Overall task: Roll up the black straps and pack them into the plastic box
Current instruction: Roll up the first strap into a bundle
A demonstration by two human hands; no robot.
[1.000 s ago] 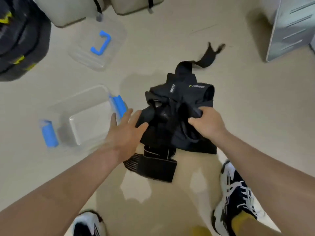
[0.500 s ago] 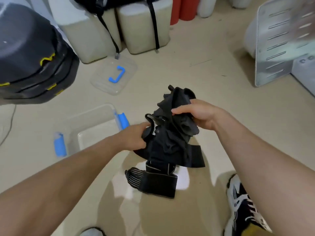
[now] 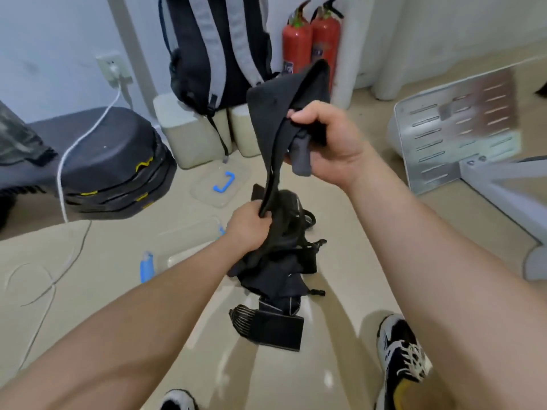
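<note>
Nearest on my feed, a black-and-white laced shoe (image 3: 402,353) stands on the pale floor at lower right. Just beyond it a folded strap (image 3: 272,324) lies flat with its ribbed end to the left, touching the pile of straps (image 3: 278,261) heaped behind it.

The left hand (image 3: 247,229) is curled in a fist round the lower part of one black strap (image 3: 275,119), right above that pile. The strap runs up taut to the right hand (image 3: 328,140), which pinches its broad upper end between thumb and curled fingers. A grey flap hangs under the palm.

Left of the pile sits the clear plastic box (image 3: 183,247) with blue latches. The left forearm covers much of it, and I cannot tell what lies inside. Farther on, a clear lid (image 3: 207,193) with a blue handle lies flat on the floor, apart from the box.

Beyond stand stacked black cases (image 3: 118,170) with yellow marks and two pale tubs (image 3: 189,131) with a backpack (image 3: 219,51) resting on them. Beside those are two red fire extinguishers (image 3: 310,45) whose label is too blurred for me to read.
</note>
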